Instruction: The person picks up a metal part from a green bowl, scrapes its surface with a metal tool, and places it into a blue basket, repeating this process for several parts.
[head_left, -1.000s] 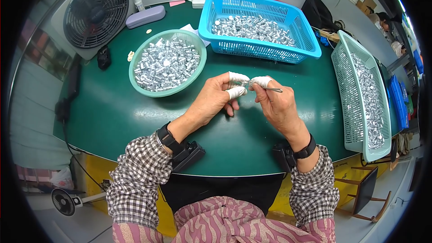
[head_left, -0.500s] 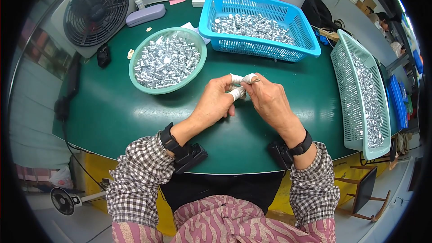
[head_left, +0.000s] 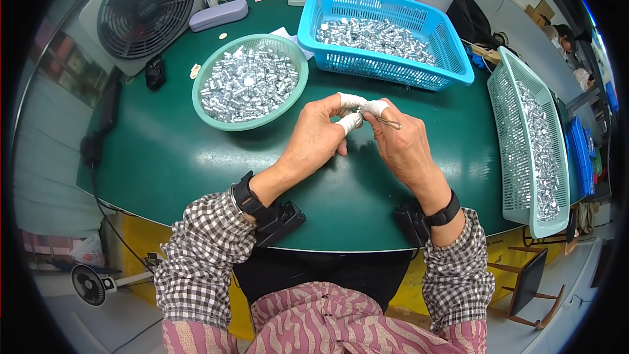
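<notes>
Both hands meet above the green table, with white tape wrapped round several fingertips. My right hand (head_left: 403,141) is closed on a thin metal tool (head_left: 391,122), whose rounded, loop-like end sticks out past the fingers; its working tip is hidden. My left hand (head_left: 316,132) pinches with thumb and forefinger right beside that tip. What it holds is too small and covered to make out. Left of the hands stands a round pale green basket (head_left: 196,95) full of small silvery metal cylinders (head_left: 249,82).
A blue basket (head_left: 386,75) of similar metal parts stands at the back, a long pale green basket (head_left: 514,157) at the right. A box fan (head_left: 144,10), a purple case (head_left: 218,15) and a black object (head_left: 154,73) sit at the left. The green table's (head_left: 327,223) front edge runs below my wrists.
My right hand has turned and shifted slightly right, so more of the metal tool shows. The left hand keeps its pinch. The whole view has shifted a little.
</notes>
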Motion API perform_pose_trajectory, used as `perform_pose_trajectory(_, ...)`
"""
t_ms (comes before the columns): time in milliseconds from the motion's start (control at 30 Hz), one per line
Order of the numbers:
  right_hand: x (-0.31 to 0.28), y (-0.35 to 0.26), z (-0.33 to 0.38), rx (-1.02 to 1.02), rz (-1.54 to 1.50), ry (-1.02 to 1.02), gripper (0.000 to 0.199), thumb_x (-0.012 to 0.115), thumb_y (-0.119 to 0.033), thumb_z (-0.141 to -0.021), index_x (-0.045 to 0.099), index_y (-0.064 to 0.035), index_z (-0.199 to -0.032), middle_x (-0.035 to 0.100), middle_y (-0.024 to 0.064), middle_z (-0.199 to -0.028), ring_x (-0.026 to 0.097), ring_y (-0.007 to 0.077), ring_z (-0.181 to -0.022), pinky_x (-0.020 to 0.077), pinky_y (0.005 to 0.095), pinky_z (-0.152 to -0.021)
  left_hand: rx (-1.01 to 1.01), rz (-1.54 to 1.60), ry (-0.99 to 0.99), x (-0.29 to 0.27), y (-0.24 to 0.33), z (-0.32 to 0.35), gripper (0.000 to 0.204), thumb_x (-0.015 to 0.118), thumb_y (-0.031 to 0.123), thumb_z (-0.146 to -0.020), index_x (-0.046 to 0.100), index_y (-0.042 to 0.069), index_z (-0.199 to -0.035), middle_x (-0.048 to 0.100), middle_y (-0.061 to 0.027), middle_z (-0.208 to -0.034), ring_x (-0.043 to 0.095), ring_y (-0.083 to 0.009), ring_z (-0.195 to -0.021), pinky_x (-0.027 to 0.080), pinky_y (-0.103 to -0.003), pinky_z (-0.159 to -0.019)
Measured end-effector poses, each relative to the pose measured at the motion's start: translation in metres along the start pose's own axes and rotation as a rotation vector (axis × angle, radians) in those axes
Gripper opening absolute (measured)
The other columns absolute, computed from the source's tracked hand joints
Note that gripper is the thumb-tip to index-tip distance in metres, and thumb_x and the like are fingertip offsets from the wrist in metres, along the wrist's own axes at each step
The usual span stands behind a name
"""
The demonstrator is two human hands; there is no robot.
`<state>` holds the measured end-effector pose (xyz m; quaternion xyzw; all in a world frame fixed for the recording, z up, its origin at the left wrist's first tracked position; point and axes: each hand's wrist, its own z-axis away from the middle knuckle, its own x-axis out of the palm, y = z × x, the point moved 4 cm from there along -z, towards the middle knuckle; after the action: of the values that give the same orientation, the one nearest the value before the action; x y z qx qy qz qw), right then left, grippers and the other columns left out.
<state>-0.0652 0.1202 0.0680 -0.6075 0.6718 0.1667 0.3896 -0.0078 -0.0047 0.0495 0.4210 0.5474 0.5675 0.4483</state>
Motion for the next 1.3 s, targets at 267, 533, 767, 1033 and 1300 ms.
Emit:
perform_pose_trajectory(267, -0.003, 0.001, 0.001, 0.002, 0.047, -0.044, 0.009, 0.059, -0.002, -0.084, 0.054, -0.0010, -0.092, 0.059, 0.0106, -0.084, 0.058, 0.0284, -0.060, 0.0451, 0.0351, -0.050, 0.029, -0.024, -0.010, 0.002, -0.003, -0.001, 0.021, 0.058, 0.006, -0.087, 0.061, 0.000, -0.106, 0.060, -0.0033, -0.080, 0.049, -0.0063, -0.048, 0.039, -0.022, -0.042)
perform_pose_trajectory(533, -0.003, 0.001, -0.003, 0.034, -0.049, 0.041, 0.015, 0.058, -0.002, -0.086, 0.056, -0.0003, -0.100, 0.059, 0.0112, -0.087, 0.059, 0.0274, -0.061, 0.0463, 0.0345, -0.052, 0.044, -0.067, 0.013, 0.001, -0.003, -0.001, 0.021, 0.059, 0.009, -0.086, 0.061, 0.001, -0.106, 0.059, -0.0039, -0.078, 0.051, -0.0068, -0.048, 0.039, -0.022, -0.043)
perform_pose_trajectory(767, -0.002, 0.002, 0.001, 0.177, -0.195, 0.058, 0.015, 0.059, 0.000, -0.085, 0.057, 0.0010, -0.100, 0.060, 0.0108, -0.088, 0.064, 0.0223, -0.067, 0.0492, 0.0296, -0.056, 0.028, -0.042, 0.031, -0.001, -0.007, -0.002, 0.023, 0.059, 0.009, -0.085, 0.060, 0.001, -0.107, 0.061, -0.0046, -0.081, 0.052, -0.0074, -0.049, 0.040, -0.022, -0.043)
perform_pose_trajectory(1033, -0.004, 0.006, 0.003, 0.210, -0.358, 0.029, 0.012, 0.059, 0.005, -0.083, 0.056, 0.0027, -0.095, 0.061, 0.0116, -0.090, 0.066, 0.0184, -0.077, 0.0520, 0.0274, -0.063, 0.044, -0.042, 0.061, -0.004, -0.011, -0.005, 0.025, 0.058, 0.008, -0.085, 0.059, 0.001, -0.109, 0.062, -0.0055, -0.083, 0.053, -0.0085, -0.049, 0.041, -0.023, -0.043)
perform_pose_trajectory(1300, -0.011, -0.004, -0.005, -0.029, -0.218, -0.028, 0.013, 0.059, 0.007, -0.082, 0.056, 0.0026, -0.093, 0.060, 0.0129, -0.089, 0.063, 0.0227, -0.074, 0.0500, 0.0296, -0.061, 0.050, -0.121, 0.101, -0.007, -0.009, -0.005, 0.024, 0.059, 0.008, -0.085, 0.060, 0.002, -0.109, 0.063, -0.0060, -0.085, 0.053, -0.0090, -0.049, 0.042, -0.024, -0.044)
